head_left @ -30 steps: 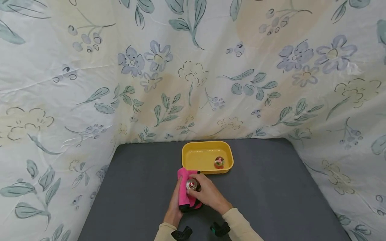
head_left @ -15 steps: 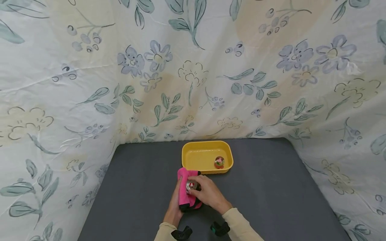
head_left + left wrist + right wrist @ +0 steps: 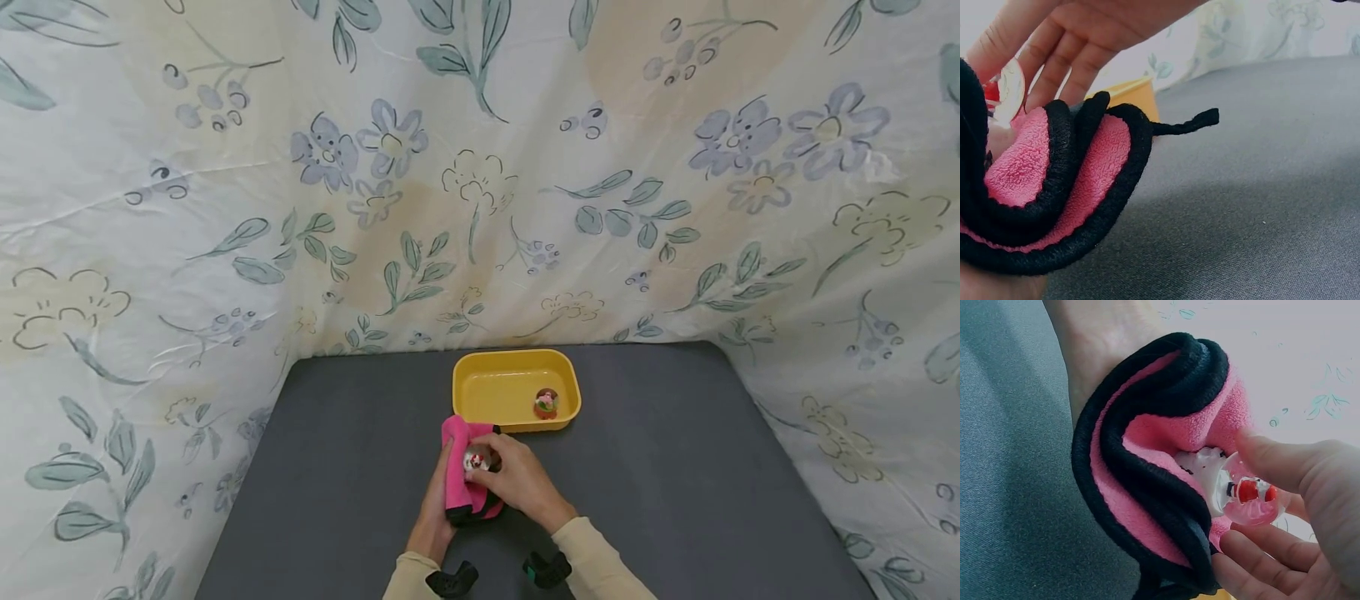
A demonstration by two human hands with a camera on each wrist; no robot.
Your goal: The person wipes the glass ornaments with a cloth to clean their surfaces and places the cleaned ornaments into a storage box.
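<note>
A pink towel cloth (image 3: 456, 467) with black edging lies folded in my left hand (image 3: 433, 510), which grips it from the left and below. Against the cloth sits a small snow globe (image 3: 1252, 492), its white base nestled in the pink folds. Inside its clear ball is a red and white figure. My right hand (image 3: 527, 481) holds the globe between thumb (image 3: 1272, 456) and fingers in the right wrist view. Most of my left hand's fingers are hidden behind the cloth. In the left wrist view, the cloth's black hanging loop (image 3: 1188, 125) sticks out.
Just beyond the hands stands a yellow tray (image 3: 480, 408) on the dark grey table (image 3: 360, 450). A second snow globe (image 3: 547, 404) with a reddish base is in the tray's right part. Floral fabric (image 3: 480, 208) hangs behind and along both sides.
The snow globe has shifted and turned slightly against the cloth under my right fingers. Both hands stay in nearly the same place, and the tray has not moved.
</note>
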